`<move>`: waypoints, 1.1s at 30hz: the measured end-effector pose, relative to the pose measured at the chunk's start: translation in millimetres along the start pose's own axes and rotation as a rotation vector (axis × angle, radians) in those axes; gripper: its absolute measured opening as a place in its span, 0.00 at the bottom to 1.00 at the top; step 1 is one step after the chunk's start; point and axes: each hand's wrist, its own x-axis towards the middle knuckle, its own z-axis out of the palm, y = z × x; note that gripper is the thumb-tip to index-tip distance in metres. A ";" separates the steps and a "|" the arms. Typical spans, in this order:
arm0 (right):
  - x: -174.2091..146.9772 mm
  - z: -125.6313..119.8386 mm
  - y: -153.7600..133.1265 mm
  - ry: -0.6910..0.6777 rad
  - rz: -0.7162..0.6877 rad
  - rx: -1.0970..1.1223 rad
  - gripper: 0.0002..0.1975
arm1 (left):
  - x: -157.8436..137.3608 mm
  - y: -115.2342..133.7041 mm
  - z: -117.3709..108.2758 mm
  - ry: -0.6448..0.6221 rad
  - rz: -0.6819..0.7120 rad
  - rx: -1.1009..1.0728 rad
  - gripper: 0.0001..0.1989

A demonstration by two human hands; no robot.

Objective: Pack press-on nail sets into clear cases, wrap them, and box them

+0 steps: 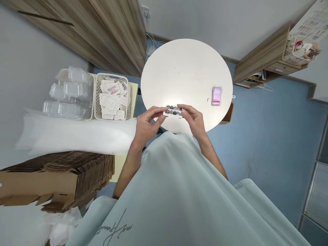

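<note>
A small white card or pack (173, 112) with two rows of round, glossy dark and grey pieces is held level between my hands, over the near edge of the table. My left hand (149, 123) pinches its left end between thumb and fingers. At the right end, the thumb and fingers of my right hand (194, 119) grip it in the same way. The pieces face up towards me; their exact kind is too small to make out.
Beneath my hands is a round white table (184, 68) with a phone (216, 95) at its right. To the left stand a white basket (130, 97) of cards, clear plastic boxes (73, 92), white sheeting (82, 135) and folded cardboard (84, 177). A wooden cabinet (266, 56) is at right.
</note>
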 end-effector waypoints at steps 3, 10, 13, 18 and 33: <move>5.6 -2.7 1.0 -0.030 -0.037 -0.061 0.35 | -2.6 4.9 -2.7 -0.049 -0.049 -0.023 0.25; 12.6 0.4 4.0 -0.073 -0.065 -0.053 0.40 | -10.0 -2.4 7.7 0.089 -0.073 -0.067 0.27; 13.3 4.9 1.8 -0.083 -0.064 -0.040 0.40 | -10.8 -7.5 8.7 0.115 -0.077 -0.105 0.30; 16.1 11.5 -1.1 -0.076 -0.067 -0.039 0.37 | -9.8 -8.4 0.8 0.107 -0.118 -0.119 0.36; 19.5 18.0 -2.3 -0.040 -0.087 -0.039 0.35 | -0.8 -5.0 -6.1 -0.161 -0.381 -0.363 0.45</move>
